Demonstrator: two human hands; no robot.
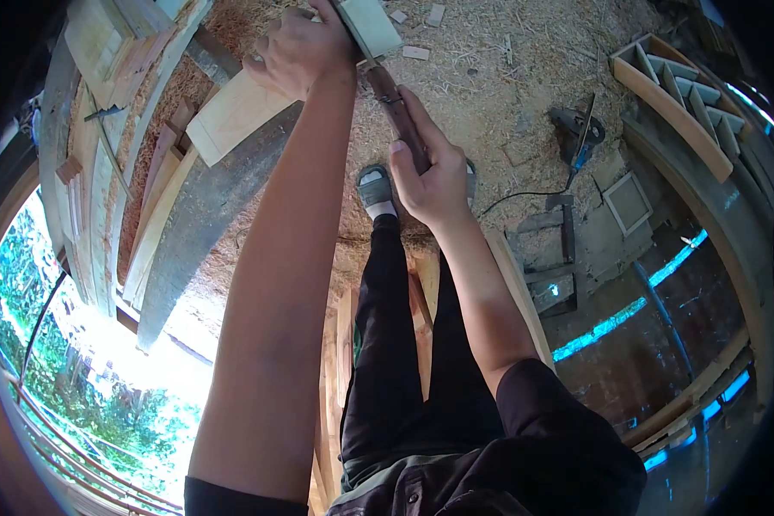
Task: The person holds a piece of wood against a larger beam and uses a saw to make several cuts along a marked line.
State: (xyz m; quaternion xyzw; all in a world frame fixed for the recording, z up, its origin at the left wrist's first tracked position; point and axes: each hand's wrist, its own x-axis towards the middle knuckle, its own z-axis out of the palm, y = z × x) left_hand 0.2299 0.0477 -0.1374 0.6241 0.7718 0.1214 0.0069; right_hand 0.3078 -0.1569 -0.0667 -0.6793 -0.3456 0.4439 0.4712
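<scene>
My right hand (pixel 433 176) is wrapped round the brown wooden handle (pixel 397 116) of a long tool, its thumb and forefinger lying along the handle. The tool's narrow upper part runs up toward the top edge, beside a pale wooden piece (pixel 372 27). At the top of the view, my left hand (pixel 304 53) has its fingers curled close to the tool's upper end and the pale piece. What its fingers hold is hidden. Below the left hand, a flat light board (pixel 236 116) lies on a grey workbench (pixel 219 193).
Stacked planks (pixel 103 189) stand at the left. Wood shavings and small offcuts (pixel 416 53) cover the floor ahead. On the right are a power tool (pixel 576 129) with a cord, a small square frame (pixel 628 204) and a curved wooden rack (pixel 675 107). My sandalled foot (pixel 375 187) shows below.
</scene>
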